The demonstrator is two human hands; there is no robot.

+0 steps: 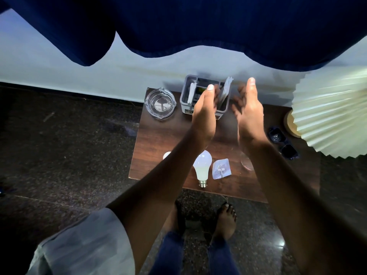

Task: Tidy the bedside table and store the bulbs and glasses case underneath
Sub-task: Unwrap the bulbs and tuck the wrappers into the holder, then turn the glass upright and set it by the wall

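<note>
Two hands are reaching over the gray box point(204, 96) | left hand point(205, 112) fingers together, right hand point(249, 108) fingers spread | bulb point(202, 165) is lying on the table point(158, 139)

Dim room, wide-angle bending at the edges, fingertips motion-blurred, floor glare lower right.

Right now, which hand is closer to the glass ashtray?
The left hand. It is over the grey organizer, just right of the glass ashtray. The right hand is farther right, past the organizer, toward the lamp shade.
</note>
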